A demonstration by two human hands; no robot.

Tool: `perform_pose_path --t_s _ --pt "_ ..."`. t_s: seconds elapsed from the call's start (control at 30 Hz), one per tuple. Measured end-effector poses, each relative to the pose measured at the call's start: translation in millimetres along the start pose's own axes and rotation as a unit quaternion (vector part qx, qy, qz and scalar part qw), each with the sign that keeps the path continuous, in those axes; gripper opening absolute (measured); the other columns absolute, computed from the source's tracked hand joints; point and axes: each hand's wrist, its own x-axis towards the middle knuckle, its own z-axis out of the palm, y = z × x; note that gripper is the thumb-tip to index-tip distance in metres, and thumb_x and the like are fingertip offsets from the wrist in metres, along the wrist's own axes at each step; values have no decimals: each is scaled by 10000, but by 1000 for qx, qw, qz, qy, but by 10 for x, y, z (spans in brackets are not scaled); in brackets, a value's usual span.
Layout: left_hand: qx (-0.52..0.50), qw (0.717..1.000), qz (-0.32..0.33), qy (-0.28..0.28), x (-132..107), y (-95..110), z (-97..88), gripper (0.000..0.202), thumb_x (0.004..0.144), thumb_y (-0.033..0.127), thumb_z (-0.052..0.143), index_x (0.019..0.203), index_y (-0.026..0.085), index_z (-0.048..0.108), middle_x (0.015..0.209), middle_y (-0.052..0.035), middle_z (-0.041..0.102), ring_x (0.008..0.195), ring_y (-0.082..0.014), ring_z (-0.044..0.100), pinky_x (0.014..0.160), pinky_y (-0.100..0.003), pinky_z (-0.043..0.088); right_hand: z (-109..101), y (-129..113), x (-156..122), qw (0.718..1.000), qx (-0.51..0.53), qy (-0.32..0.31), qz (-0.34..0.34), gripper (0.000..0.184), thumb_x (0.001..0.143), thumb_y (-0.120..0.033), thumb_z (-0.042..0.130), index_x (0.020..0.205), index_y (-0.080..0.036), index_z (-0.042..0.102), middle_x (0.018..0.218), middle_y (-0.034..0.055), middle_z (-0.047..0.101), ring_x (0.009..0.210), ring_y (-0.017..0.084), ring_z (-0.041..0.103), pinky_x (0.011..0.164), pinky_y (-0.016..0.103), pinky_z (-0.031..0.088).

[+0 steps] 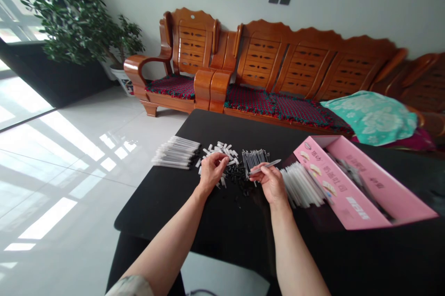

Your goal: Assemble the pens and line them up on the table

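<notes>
My right hand [270,181] is closed round a slim pen [273,163], its pointed end aimed to the right. My left hand [210,172] hovers over the small parts with thumb and forefinger pinched; whatever is between them is too small to make out. Beneath and behind it lie scattered white pen caps [227,150]. Small black plugs [238,178] form a heap between my hands. Dark pen refills [255,157] are bunched just behind my right hand. To its right lies a pile of translucent pen barrels [303,185]. Assembled-looking pens [176,152] are stacked left of my left hand.
A pink open box [342,185] with dark contents stands on the right of the black table [163,203]. Beyond the table is a wooden sofa [295,64] with a turquoise cloth [375,115]. A potted plant [79,22] stands at the far left.
</notes>
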Motion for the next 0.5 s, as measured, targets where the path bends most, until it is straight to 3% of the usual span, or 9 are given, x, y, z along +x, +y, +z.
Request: perform_pose_path --t_s 0.1,0.17,0.27,0.37,0.5 --pt "-6 1000 -12 23 31 -49 -45 302 857 419 597 839 144 721 641 -9 638 565 -112 518 553 -210 376 23 -41 -34 999 -14 -23 19 384 764 -284 716 1121 -163 642 641 4 693 504 151 642 479 268 555" --pt "2 1000 -11 26 35 -67 -43 287 852 403 599 829 145 723 628 -3 631 563 -110 517 548 -205 371 47 -65 -60 999 -18 -35 22 649 772 -271 706 1373 -176 481 571 -41 638 446 136 583 433 254 509" --pt "25 999 -9 27 43 -80 -36 255 844 370 603 822 150 729 602 11 615 535 -100 491 531 -200 357 60 -88 -79 998 -18 -51 14 831 787 -265 690 1507 -213 279 518 -83 571 411 122 526 397 228 449" --pt "50 999 -10 12 71 -90 -80 197 831 315 612 853 162 734 656 12 645 538 -93 491 546 -196 374 30 -85 -68 997 -12 -73 14 705 814 -269 660 1459 -221 379 521 -74 566 410 114 515 399 217 432" --pt "133 985 43 -104 115 -94 -243 142 790 226 637 870 199 752 795 0 680 609 -99 540 627 -210 407 -34 -51 -38 997 0 -74 18 355 822 -265 643 1166 -177 630 551 -35 594 425 111 528 406 217 438"
